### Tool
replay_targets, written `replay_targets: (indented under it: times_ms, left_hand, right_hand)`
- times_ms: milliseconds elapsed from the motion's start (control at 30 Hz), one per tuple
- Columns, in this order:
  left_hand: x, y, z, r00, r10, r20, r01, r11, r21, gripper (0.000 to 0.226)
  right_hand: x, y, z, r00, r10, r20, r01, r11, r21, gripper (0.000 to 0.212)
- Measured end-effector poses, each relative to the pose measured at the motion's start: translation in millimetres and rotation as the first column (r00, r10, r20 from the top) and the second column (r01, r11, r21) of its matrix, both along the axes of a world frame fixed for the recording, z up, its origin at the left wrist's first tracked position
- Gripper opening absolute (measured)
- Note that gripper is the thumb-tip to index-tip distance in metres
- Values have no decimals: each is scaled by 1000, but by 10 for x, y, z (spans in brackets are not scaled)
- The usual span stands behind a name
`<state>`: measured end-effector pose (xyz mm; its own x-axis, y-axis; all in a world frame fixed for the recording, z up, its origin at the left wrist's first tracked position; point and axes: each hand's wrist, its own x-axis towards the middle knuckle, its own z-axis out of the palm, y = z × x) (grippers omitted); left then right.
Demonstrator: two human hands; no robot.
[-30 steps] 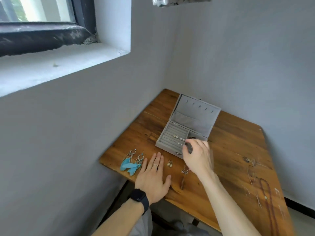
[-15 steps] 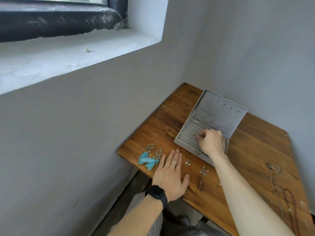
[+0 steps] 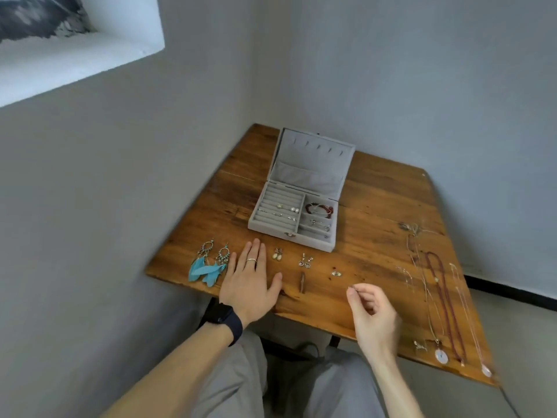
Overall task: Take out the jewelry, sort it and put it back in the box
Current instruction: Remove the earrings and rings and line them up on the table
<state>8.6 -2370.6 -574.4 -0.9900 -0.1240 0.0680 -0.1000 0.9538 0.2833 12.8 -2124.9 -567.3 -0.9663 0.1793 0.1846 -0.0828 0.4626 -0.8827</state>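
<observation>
Fingertips of your right hand [image 3: 372,315] were pinched together near the bench's [image 3: 376,206] front edge, at about five o'clock from the box; whether something tiny sat between them, I could not tell. Your left hand [image 3: 250,285] lay flat and open on the wood, fingers spread, holding nothing, a ring on one finger and a dark watch [image 3: 223,319] on the wrist.

Just left of that hand, at its nine o'clock, lay the blue feather earrings [image 3: 208,263]. Between your hands sat small earring pairs in a row: one pair [image 3: 277,254] near your left fingertips, another [image 3: 305,261] to its three o'clock, and a single small piece [image 3: 335,273] beyond your right thumb. Along the bench's right side, at three o'clock, the necklaces [image 3: 443,297] lay stretched out, well apart from the rest.

Farther back stood the grey jewelry box [image 3: 297,206], lid raised. Studs remained in its ring rolls on the left, a red bracelet [image 3: 319,209] and some silver pieces in the right compartments.

You looked to be midway through taking things out. Your next move probably called for setting down whatever you pinched beside the single piece, then reaching back to the box.
</observation>
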Motion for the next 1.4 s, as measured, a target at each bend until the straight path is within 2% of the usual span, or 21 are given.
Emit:
replay_targets:
  times_ms: [100, 200, 267, 433, 567, 733, 833, 900, 1000, 1067, 1233, 1333, 1400]
  left_hand:
    - [-112, -39, 211, 990, 56, -129, -36, 987, 154, 61]
    - [-449, -73, 445, 965, 46, -260, -11, 991, 134, 47]
    - [-769, -107, 590, 975, -2, -222, 16, 998, 62, 46]
    - [-1436, -144, 769, 998, -56, -1, 55, 989, -137, 39]
    - [-1582, -94, 762, 999, -43, 31, 47, 984, -170, 27]
    - [-1528, -42, 797, 999, -47, -6, 47, 997, -61, 14]
    - [-1397, 38, 829, 996, -32, -78, 44, 987, 156, 9]
    - [-1248, 198, 851, 988, -81, -128, 116, 948, 297, 8]
    - [-984, 514, 837, 964, -225, -144, 264, 886, 382, 10]
    - [-845, 715, 767, 942, -309, -128, 335, 869, 364, 10]
    - [-743, 1100, 547, 909, -406, -93, 416, 883, 216, 14]
    - [-760, 1198, 432, 877, -467, -113, 473, 881, 28, 18]
    - [-777, 1236, 380, 850, -513, -122, 512, 858, -38, 19]
  right_hand:
    - [41, -14, -86, 996, -9, -85, 14, 999, 51, 10]
    - [27, -64, -106, 991, -11, -131, 26, 993, 114, 7]
    - [35, -59, -122, 991, -7, -131, 24, 992, 127, 7]
    - [72, -19, -143, 985, 31, -170, -5, 988, 156, 6]
    - [66, -17, -135, 982, 21, -189, 7, 990, 143, 5]
    - [57, 3, -142, 979, 30, -201, -8, 994, 110, 3]
    - [51, 30, -150, 982, 32, -187, -20, 998, 66, 5]
    - [33, 49, -144, 989, 19, -149, -14, 999, 36, 9]
    - [-28, 119, -110, 999, -1, -52, 0, 1000, -20, 13]
    - [-95, 203, -59, 1000, -5, -12, 5, 1000, -3, 12]
    - [-274, 414, 4, 999, -37, 2, 34, 946, 324, 10]
    - [-300, 480, -77, 998, -55, 33, 40, 931, 364, 11]
    - [-292, 495, -134, 998, -68, 14, 59, 931, 360, 10]
